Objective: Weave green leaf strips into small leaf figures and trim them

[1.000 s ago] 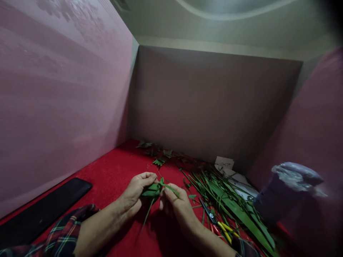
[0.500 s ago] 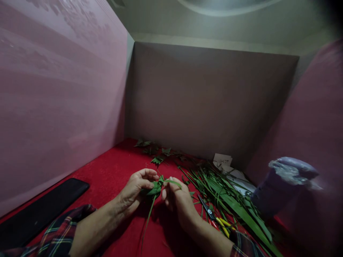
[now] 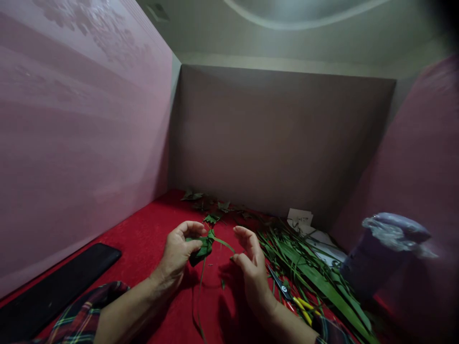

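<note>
My left hand (image 3: 176, 251) pinches a folded green leaf piece (image 3: 201, 252) between thumb and fingers. The piece has a small knot at its right end, and a thin stem hangs below it toward the table's front edge. From the knot a narrow leaf strip (image 3: 223, 242) curves out to the right, its end at the thumb tip of my right hand (image 3: 253, 267). On that hand, thumb and forefinger are spread apart; whether the strip touches the thumb I cannot tell. Small leaf scraps (image 3: 223, 284) lie on the red cloth beneath the hands.
Long green leaves (image 3: 311, 272) are heaped at the right. Dark-bladed scissors (image 3: 281, 283) and yellow handles (image 3: 304, 306) lie beside them. White papers (image 3: 300, 217) and a purple plastic-wrapped bundle (image 3: 383, 253) stand behind. A black flat object (image 3: 68, 286) is at left; lobed leaves (image 3: 211, 218) lie farther back.
My right hand has drawn back rightward from the knot and its fingers have spread. The strip now stretches out between the knot and my thumb. The left hand keeps its grip, turning the piece slightly.
</note>
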The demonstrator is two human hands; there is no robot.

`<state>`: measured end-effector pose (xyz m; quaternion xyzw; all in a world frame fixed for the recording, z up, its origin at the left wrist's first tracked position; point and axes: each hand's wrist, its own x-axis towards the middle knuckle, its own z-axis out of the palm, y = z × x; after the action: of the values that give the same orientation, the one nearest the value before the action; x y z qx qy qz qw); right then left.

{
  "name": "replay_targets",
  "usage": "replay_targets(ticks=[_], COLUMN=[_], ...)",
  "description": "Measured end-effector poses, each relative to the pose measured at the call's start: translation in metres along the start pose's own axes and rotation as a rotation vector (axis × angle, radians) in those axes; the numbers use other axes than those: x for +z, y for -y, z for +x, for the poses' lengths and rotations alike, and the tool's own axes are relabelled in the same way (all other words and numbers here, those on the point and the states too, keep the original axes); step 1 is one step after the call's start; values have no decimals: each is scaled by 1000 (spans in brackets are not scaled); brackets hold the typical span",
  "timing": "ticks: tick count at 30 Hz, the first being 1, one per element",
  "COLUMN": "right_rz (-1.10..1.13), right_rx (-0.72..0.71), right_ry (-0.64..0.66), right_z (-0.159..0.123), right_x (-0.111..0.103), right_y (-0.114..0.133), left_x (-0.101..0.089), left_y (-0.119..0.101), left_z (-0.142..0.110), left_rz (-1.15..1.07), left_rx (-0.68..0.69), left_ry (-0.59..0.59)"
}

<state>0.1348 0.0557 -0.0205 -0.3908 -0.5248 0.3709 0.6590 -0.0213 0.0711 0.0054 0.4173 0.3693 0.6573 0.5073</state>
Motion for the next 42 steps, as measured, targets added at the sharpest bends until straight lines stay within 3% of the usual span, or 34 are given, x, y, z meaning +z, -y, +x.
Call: replay_targets(ticks=[4,7,16,21,24,28,34,42], right_rz=[-228,-276,-65,53,109,165,223,294], right_rx=[-113,-106,78,170,208,216,233,262], right_ry=[73,82,273,314,327,355,424,538], right_z=[-7,-8,-2,-2,-2,-2,-5,-6], right_x=[3,5,9,7,6,5,6,3], right_y=[5,4,-5,-6,-4,0,3,3], left_x=[2,5,12,11,9,4,5,5], left_y=[-5,-9,-8,-9,-12,-12,-6,-10], left_z=[-3,-6,-23,-29,-23,-11,-12,-12], left_rz=[35,57,129,206,106,-46,-48,-13], left_rx=[45,70,134,192,131,-61,-286,-299], left_ry=[12,28,128,191,134,-8,165,246])
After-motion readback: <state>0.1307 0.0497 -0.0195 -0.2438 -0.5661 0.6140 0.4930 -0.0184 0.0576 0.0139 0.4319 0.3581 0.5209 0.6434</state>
